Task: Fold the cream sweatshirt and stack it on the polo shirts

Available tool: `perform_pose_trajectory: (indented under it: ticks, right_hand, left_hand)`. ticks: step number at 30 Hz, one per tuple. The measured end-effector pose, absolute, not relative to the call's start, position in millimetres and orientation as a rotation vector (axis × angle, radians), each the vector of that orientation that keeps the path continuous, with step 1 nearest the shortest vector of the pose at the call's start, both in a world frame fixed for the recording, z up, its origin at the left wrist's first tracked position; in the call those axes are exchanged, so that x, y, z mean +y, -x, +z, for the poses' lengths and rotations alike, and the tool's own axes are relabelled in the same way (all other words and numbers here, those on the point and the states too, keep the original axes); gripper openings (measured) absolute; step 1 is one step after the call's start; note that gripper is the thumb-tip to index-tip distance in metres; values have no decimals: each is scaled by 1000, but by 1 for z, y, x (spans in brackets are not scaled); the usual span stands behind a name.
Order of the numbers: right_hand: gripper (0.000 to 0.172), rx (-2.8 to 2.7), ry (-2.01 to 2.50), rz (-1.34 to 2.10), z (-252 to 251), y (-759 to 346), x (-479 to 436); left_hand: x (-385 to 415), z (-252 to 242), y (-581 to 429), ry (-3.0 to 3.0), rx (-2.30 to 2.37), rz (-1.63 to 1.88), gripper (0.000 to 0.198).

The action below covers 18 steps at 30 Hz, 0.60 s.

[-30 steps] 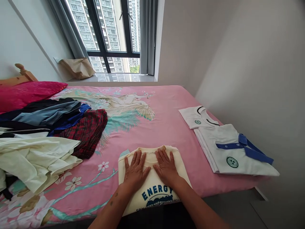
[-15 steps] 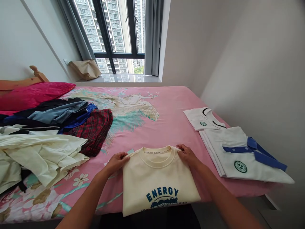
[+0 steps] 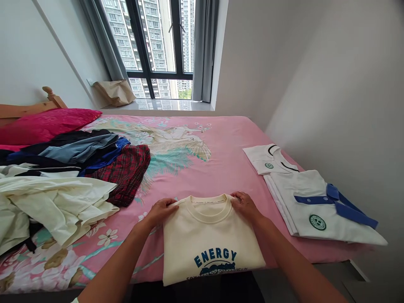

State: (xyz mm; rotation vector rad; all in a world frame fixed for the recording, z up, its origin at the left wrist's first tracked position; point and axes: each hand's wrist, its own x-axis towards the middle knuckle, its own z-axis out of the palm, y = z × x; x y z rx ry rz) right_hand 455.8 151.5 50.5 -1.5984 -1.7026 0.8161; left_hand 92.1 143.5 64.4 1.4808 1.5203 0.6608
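A folded cream T-shirt [image 3: 210,235] with blue "ENERGY" print lies at the near edge of the pink bed [image 3: 217,168], collar facing away from me. My left hand [image 3: 162,210] grips its top left shoulder corner. My right hand [image 3: 244,205] grips the top right shoulder corner. Both hands pinch the fabric at the fold edges, with the shirt lying flat between them.
Two folded white polo shirts lie at the right edge: one with a blue collar [image 3: 318,204], one with black trim [image 3: 268,159]. A heap of unfolded clothes [image 3: 63,176] covers the left side. A magenta pillow [image 3: 47,124] sits far left. A wall runs along the right.
My hands, first pressed flat on the middle of the shirt, moved apart to its shoulder corners and took hold of them. Since half a second ago they have barely shifted.
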Motion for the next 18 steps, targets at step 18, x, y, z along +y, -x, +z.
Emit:
perform_pose_trajectory:
  ticks: [18]
  right_hand:
    - [58, -2234, 1585, 205, 49, -386, 80]
  left_hand:
    - [49, 54, -164, -2751, 1437, 500, 65]
